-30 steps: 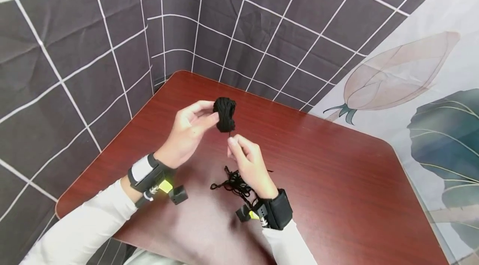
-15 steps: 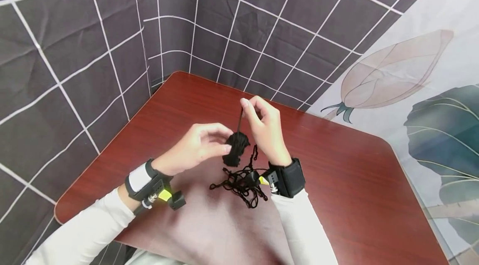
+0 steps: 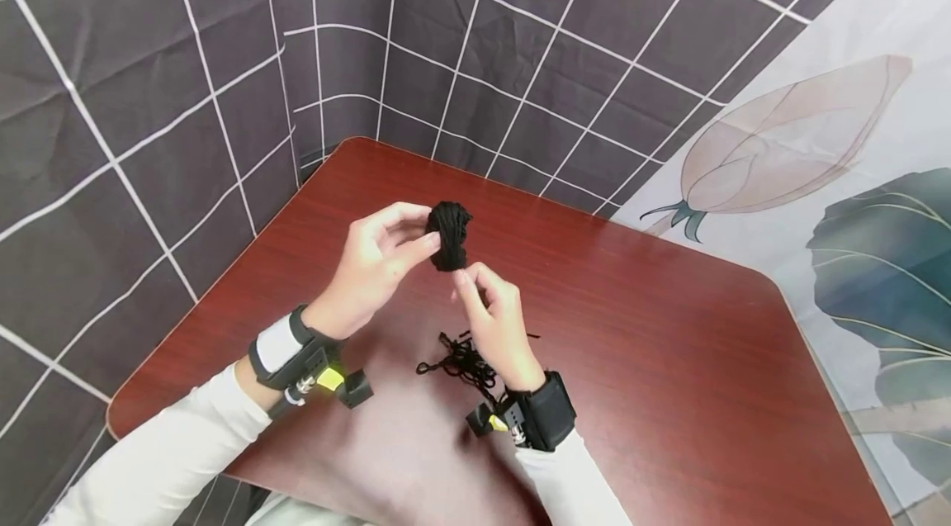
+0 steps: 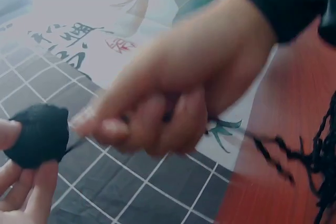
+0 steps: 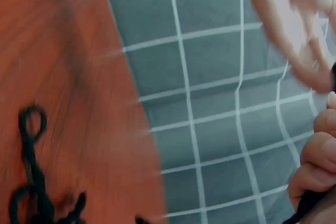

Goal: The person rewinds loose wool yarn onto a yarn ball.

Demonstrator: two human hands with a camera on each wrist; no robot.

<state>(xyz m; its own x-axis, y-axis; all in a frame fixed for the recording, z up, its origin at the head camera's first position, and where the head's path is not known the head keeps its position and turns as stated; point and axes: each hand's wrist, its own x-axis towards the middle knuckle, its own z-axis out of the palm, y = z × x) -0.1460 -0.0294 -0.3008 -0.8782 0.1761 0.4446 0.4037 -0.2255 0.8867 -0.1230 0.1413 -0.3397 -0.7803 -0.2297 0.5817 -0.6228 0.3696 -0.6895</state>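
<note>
A bundle of wound black cord (image 3: pixel 449 235) is pinched between the thumb and fingers of my left hand (image 3: pixel 375 262), raised over the table. Just below it, my right hand (image 3: pixel 496 319) grips the cord's running strand, fingers curled. In the left wrist view the strand passes from the black bundle (image 4: pixel 39 135) into the right fist (image 4: pixel 157 93) and out its far side. A loose tangle of the same black cord (image 3: pixel 462 362) lies on the table, partly hidden behind the right hand and wrist. The right wrist view shows loops of this cord (image 5: pixel 34 166) on the tabletop.
The red-brown wooden table (image 3: pixel 669 361) stretches out to the right. Dark cloth with a white grid (image 3: pixel 520 39) hangs behind and to the left. A pale cloth with plant prints (image 3: pixel 787 154) borders the right side.
Half a second ago my right hand held the strand above the bundle; now it is below. The left hand has moved up and slightly left with the bundle, back near its place a second ago.
</note>
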